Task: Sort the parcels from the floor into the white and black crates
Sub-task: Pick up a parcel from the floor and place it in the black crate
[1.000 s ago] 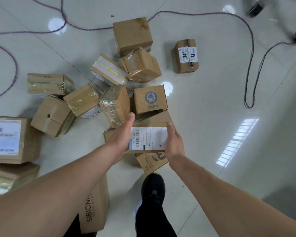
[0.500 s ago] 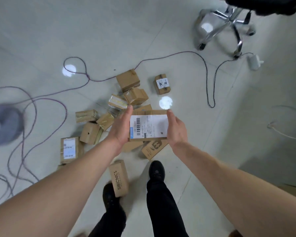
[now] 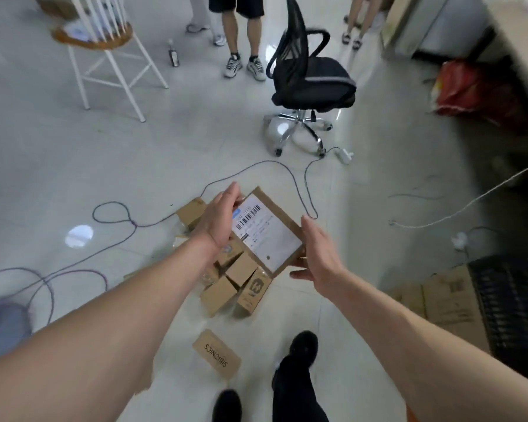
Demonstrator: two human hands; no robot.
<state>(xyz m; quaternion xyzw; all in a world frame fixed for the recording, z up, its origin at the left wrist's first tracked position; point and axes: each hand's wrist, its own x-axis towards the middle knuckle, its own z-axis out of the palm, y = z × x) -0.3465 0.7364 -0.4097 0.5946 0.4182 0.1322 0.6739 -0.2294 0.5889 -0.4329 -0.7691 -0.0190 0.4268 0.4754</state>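
Observation:
I hold a flat brown parcel (image 3: pixel 287 222) with a white barcode label up in front of me, tilted with one corner away. My left hand (image 3: pixel 220 219) grips its left edge, thumb on top. My right hand (image 3: pixel 322 258) holds its right corner, thumb along the edge and fingers underneath. Below the parcel, several brown parcels (image 3: pixel 226 289) lie piled on the floor, and a SIBIONICS box (image 3: pixel 217 354) lies nearer my feet. The black crate (image 3: pixel 512 306) stands at the right edge, with flat cardboard boxes (image 3: pixel 448 298) beside it.
A black office chair (image 3: pixel 311 83) stands ahead and a white wooden chair (image 3: pixel 104 44) at the far left. Cables (image 3: pixel 116 217) loop across the tiled floor. People's legs (image 3: pixel 244 41) stand at the back. A red bag (image 3: pixel 467 89) lies at the right.
The parcel has come up off the pile with both hands and turned toward the right. My view has risen and swung right, bringing the chairs and the black crate into sight.

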